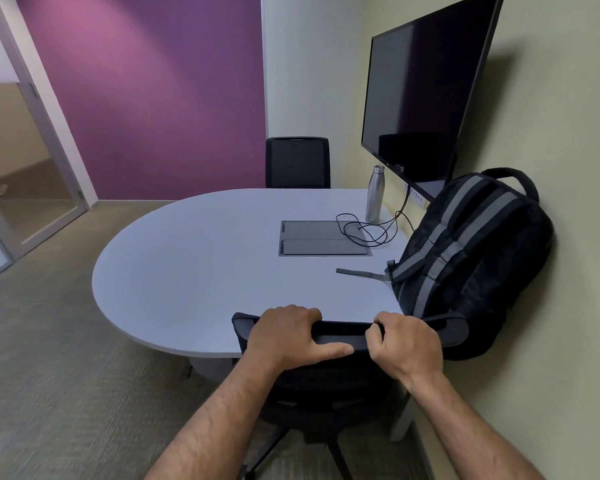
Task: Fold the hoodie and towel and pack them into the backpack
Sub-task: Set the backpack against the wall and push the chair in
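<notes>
A black backpack (pixel 471 258) with grey stripes stands upright on the right end of the grey table (pixel 194 271), leaning on the wall, one grey strap lying out on the tabletop. No hoodie or towel is in view. My left hand (pixel 291 336) grips the top of a black office chair's backrest (pixel 340 332), fingers curled over its far side and thumb along the front. My right hand (pixel 407 344) grips the same backrest top a little to the right, close below the backpack.
A steel bottle (pixel 374 194) and a coiled black cable (pixel 364 230) lie near a flush cable hatch (pixel 323 242). A dark wall screen (pixel 426 91) hangs above the backpack. A second black chair (pixel 297 162) stands at the table's far side. Carpet and a glass door are left.
</notes>
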Available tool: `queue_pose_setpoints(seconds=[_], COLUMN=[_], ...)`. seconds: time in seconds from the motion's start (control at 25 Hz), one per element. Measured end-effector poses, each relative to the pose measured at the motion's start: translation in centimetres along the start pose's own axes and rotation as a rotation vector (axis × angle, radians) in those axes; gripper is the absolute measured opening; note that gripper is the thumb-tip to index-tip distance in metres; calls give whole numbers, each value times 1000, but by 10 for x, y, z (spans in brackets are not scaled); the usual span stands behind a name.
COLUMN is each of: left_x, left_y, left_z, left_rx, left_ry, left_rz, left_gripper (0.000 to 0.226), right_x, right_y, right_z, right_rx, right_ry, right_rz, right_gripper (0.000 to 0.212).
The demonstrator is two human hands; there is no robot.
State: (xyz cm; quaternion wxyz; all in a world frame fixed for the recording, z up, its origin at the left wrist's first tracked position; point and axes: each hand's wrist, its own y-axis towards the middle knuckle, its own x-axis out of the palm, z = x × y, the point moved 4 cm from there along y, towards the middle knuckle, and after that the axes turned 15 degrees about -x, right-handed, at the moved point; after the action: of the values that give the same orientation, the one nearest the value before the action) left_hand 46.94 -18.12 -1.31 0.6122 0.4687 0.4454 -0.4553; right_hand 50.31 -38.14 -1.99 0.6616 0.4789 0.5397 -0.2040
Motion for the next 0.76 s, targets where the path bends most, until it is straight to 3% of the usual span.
queue_pose_setpoints(seconds=[0.56,0.76], left_x=[2,-2], left_y=[3,-17], left_z=[-4,-3], left_rx=[27,-45], left_ry=[39,65], left_rz=[29,68], left_gripper=[95,108], right_x=[2,-5], right_y=[4,0], right_z=[-2,-2], right_rx=[0,-80], right_ry=[-2,148], right_rz=[-20,-91], right_gripper=[34,53])
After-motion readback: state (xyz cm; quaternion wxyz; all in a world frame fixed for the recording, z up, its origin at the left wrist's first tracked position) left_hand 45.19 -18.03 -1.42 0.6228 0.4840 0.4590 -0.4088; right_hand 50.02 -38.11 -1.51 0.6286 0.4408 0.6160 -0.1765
